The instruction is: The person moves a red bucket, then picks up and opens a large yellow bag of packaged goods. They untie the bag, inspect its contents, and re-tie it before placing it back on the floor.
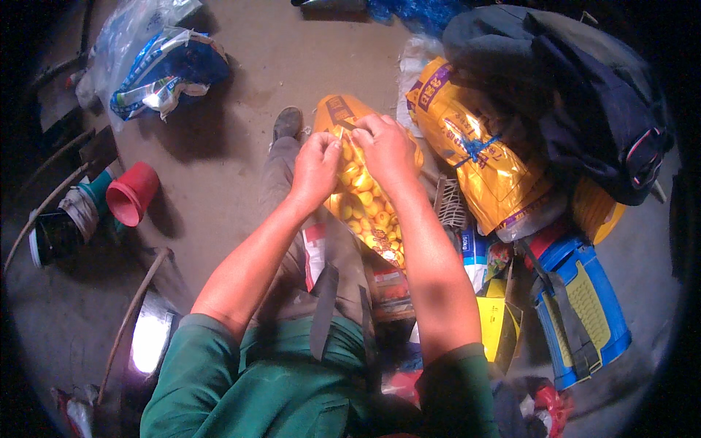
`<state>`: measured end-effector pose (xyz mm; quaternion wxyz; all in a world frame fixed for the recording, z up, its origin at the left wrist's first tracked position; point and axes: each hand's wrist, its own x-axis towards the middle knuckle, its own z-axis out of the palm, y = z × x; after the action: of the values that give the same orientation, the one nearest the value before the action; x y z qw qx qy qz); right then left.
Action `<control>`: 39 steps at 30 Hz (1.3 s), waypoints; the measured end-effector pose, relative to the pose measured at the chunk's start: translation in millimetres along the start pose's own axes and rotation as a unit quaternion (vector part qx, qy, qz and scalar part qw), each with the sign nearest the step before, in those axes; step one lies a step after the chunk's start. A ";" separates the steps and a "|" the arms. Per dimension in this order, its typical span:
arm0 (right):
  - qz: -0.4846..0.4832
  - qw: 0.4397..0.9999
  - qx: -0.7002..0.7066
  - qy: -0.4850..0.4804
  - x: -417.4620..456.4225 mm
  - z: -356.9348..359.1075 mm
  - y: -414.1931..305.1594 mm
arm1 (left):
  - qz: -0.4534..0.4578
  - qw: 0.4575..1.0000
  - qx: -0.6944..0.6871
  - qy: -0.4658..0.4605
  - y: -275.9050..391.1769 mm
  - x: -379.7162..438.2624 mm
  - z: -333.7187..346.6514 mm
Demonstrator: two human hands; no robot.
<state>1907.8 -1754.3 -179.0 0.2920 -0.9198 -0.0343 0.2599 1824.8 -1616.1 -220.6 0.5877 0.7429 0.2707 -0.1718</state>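
A yellow plastic bag (pixel 364 202) lies before me across my right leg, its surface covered with round yellow kernel shapes that look printed. Its far end is folded or bunched and bears dark writing. My left hand (pixel 317 167) pinches the bag's edge between thumb and fingertips. Close beside it, my right hand (pixel 385 147) grips the same upper part of the bag, with a thin strip showing between the two hands. The fingertips partly hide what they hold, so I cannot tell whether the bag is unsealed there.
To the right, a tied golden sack (pixel 482 159) leans under a dark jacket (pixel 591 104). Below it stands a blue-and-yellow box (pixel 583 317) with a strap. A red plastic bucket (pixel 131 194) lies at left, and a blue plastic sack (pixel 170 71) lies on the floor beyond.
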 end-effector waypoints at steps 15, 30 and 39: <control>-0.015 0.999 0.002 0.045 -1.5 4.9 -8.3 | 0.012 0.999 0.041 0.005 5.3 -1.5 -1.5; -0.024 0.999 0.020 0.044 -10.1 1.7 3.8 | -0.005 1.000 0.007 -0.012 9.7 -5.1 -2.0; -0.022 0.998 0.046 0.037 -11.5 -0.5 13.9 | -0.051 0.997 -0.041 -0.051 14.3 -4.9 -7.0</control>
<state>1896.9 -1768.5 -181.1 0.3402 -0.9135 -0.0315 0.2210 1829.1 -1612.7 -204.9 0.6211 0.6937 0.2846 -0.2280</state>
